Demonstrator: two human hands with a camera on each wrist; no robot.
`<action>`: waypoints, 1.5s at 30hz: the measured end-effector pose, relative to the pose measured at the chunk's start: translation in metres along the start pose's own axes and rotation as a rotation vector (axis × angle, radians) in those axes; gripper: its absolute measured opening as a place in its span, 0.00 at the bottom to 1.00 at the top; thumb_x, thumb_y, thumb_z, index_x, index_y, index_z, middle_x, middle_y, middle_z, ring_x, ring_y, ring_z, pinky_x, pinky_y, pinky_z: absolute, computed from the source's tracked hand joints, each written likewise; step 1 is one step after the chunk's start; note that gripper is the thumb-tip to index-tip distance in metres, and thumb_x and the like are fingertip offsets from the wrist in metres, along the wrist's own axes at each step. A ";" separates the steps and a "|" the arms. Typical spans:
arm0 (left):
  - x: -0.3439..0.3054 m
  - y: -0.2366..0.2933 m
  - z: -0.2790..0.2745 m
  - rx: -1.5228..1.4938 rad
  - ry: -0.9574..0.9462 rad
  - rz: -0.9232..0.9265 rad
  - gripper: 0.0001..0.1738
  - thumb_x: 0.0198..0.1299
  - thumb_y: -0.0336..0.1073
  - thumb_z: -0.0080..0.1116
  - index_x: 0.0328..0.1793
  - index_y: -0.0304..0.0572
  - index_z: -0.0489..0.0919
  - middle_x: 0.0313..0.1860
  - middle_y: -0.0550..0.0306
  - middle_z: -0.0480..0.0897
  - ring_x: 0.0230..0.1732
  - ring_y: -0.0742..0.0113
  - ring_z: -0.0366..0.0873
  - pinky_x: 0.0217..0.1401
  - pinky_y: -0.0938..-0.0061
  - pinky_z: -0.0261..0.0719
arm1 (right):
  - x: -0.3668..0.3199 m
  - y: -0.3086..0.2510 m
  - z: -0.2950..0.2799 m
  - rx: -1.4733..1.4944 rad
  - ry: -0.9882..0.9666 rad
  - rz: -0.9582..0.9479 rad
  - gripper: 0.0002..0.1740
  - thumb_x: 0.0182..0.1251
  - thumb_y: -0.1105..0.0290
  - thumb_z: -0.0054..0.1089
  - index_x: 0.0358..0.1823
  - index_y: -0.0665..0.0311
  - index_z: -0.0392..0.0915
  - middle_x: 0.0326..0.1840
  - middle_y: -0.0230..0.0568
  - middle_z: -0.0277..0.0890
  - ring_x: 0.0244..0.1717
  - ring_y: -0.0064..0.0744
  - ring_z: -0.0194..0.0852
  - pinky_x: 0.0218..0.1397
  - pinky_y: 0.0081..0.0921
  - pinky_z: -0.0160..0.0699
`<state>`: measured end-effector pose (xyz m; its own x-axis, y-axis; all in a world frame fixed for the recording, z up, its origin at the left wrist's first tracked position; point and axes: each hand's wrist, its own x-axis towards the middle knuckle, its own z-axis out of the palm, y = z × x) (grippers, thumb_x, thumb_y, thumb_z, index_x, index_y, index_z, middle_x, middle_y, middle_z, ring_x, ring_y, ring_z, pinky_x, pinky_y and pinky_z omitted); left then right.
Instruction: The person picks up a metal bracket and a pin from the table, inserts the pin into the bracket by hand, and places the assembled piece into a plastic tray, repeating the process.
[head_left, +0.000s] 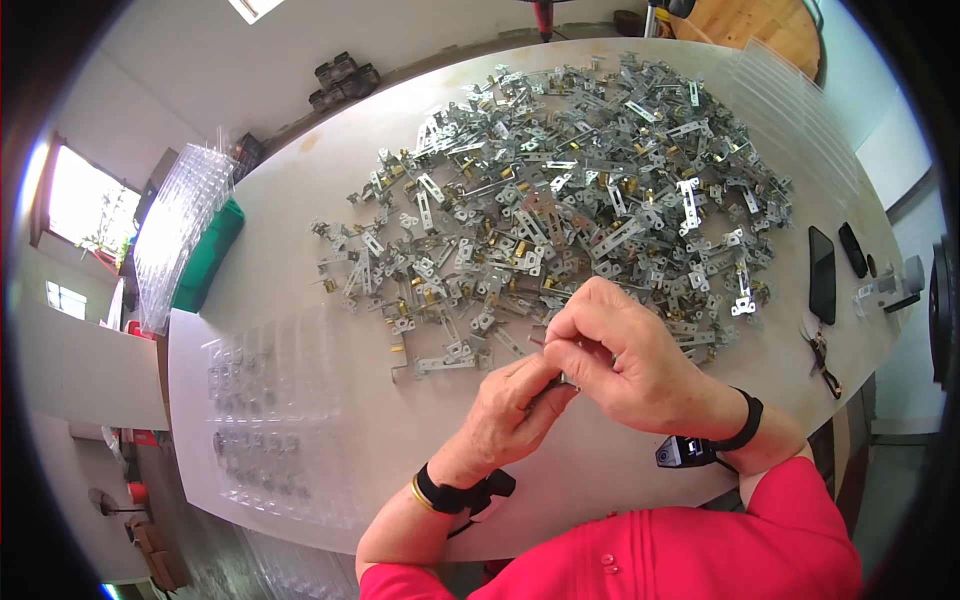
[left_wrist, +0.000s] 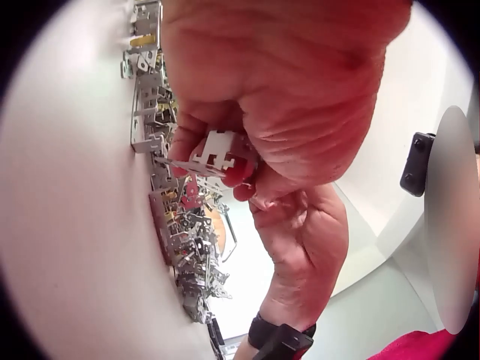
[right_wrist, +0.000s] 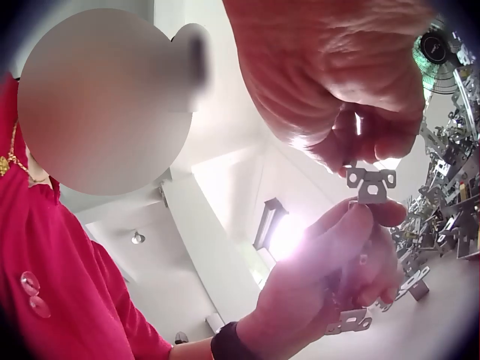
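Observation:
Both hands meet over the table just in front of a pile of small metal hardware pieces (head_left: 590, 190). My left hand (head_left: 510, 410) grips a flat silver metal bracket (right_wrist: 371, 187) with holes and a tabbed end. Thumb and fingertips of my right hand (head_left: 630, 355) pinch together right at that bracket's upper end. A slotted pale metal part (left_wrist: 221, 150) shows under the left hand's curled fingers in the left wrist view. Another holed metal end (right_wrist: 349, 322) sticks out below the left palm in the right wrist view. The fingers hide most of the metal.
Clear plastic trays (head_left: 275, 420) lie at the table's left. More clear trays (head_left: 185, 230) rest on a green bin (head_left: 210, 255). A black phone (head_left: 822, 275) and a dark-handled cutting tool (head_left: 822, 365) lie at the right. A clear ribbed sheet (head_left: 795, 115) lies at the far right.

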<state>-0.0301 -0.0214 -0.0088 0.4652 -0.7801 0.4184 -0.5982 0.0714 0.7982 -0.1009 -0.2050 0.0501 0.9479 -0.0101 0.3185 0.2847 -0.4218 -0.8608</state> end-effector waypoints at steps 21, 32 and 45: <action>-0.016 -0.021 -0.012 -0.802 0.229 -0.403 0.17 0.79 0.39 0.57 0.62 0.32 0.80 0.36 0.62 0.81 0.35 0.75 0.76 0.40 0.79 0.76 | 0.001 -0.007 -0.006 -0.119 -0.057 0.208 0.05 0.76 0.69 0.61 0.45 0.62 0.77 0.28 0.49 0.81 0.28 0.53 0.83 0.30 0.41 0.76; -0.015 -0.018 -0.011 -0.755 0.224 -0.399 0.16 0.79 0.39 0.58 0.61 0.32 0.81 0.36 0.63 0.81 0.35 0.76 0.76 0.40 0.79 0.76 | 0.000 -0.004 -0.007 -0.173 -0.037 0.155 0.05 0.76 0.69 0.61 0.43 0.62 0.77 0.28 0.49 0.80 0.29 0.54 0.83 0.31 0.43 0.76; -0.012 -0.003 -0.011 -0.590 0.130 -0.431 0.14 0.78 0.37 0.59 0.61 0.35 0.82 0.36 0.69 0.77 0.34 0.82 0.70 0.38 0.84 0.70 | -0.001 0.003 -0.007 -0.092 -0.093 0.154 0.06 0.77 0.70 0.58 0.44 0.65 0.75 0.29 0.52 0.81 0.31 0.54 0.84 0.33 0.43 0.78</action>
<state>-0.0261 -0.0054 -0.0114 0.6748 -0.7372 0.0338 0.0883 0.1262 0.9881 -0.1017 -0.2127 0.0503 0.9896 0.0005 0.1440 0.1247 -0.5028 -0.8554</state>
